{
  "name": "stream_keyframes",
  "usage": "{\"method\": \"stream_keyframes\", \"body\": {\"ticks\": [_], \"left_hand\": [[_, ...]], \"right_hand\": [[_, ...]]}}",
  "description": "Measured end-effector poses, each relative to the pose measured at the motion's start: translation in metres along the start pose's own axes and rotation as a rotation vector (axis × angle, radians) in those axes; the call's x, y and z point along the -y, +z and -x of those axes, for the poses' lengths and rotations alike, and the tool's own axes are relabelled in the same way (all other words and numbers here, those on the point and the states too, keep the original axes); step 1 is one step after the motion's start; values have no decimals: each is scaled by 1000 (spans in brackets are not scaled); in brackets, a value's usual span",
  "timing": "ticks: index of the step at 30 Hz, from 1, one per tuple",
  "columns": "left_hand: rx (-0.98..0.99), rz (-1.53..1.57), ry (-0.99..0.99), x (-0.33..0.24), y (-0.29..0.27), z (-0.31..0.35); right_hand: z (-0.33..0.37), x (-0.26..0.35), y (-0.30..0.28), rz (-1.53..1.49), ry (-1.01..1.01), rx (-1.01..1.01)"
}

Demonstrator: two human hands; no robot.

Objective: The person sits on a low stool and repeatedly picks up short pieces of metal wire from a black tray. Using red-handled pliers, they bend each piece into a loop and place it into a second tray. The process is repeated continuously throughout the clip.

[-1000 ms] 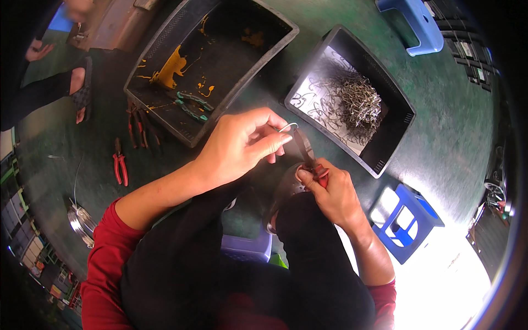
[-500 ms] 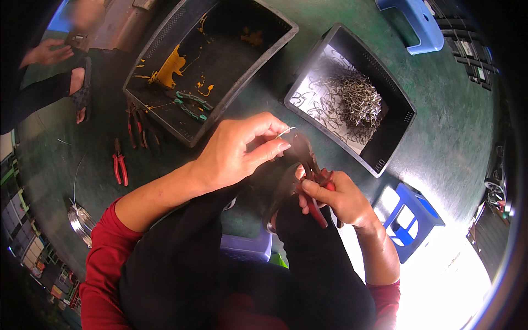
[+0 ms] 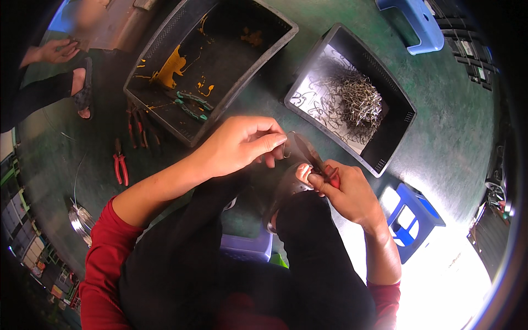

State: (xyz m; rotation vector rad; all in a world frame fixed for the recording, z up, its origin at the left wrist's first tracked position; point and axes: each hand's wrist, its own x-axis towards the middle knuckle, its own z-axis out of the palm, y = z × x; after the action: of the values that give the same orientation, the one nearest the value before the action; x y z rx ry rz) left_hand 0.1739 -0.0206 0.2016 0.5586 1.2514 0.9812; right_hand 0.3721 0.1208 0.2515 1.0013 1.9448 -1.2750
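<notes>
A short, thin, curved piece of wire (image 3: 291, 132) is pinched between the thumb and fingers of my left hand (image 3: 245, 146). My right hand (image 3: 352, 192) is wrapped round pliers (image 3: 333, 177) with red handles. Their dark jaws point up and left, close to the wire; whether they touch it I cannot tell. Beyond my right hand stands a black crate (image 3: 399, 104) with a pale lining. In it lie a tangled heap of bent wire pieces (image 3: 360, 102) and several loose ones.
A larger black crate (image 3: 242, 69) with yellow stains holds green-handled pliers (image 3: 192, 105). More red-handled pliers (image 3: 121, 165) and a wire coil (image 3: 81, 223) lie on the green floor at left. Blue stools (image 3: 412, 223) stand at right. Another person's hand (image 3: 59, 50) shows at upper left.
The pliers have turned in my right hand, and their handles now lie mostly behind my fingers. My left hand has tilted the wire more upright. The other person's hand has shifted slightly.
</notes>
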Motion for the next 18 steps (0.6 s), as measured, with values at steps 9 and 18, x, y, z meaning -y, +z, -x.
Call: {"method": "stream_keyframes", "body": {"ticks": [9, 18], "left_hand": [[-58, -39, 61, 6, 8, -2], [-48, 163, 4, 3, 4, 2]], "right_hand": [[0, -1, 4, -106, -8, -13], [-1, -7, 7, -190, -65, 62]]}}
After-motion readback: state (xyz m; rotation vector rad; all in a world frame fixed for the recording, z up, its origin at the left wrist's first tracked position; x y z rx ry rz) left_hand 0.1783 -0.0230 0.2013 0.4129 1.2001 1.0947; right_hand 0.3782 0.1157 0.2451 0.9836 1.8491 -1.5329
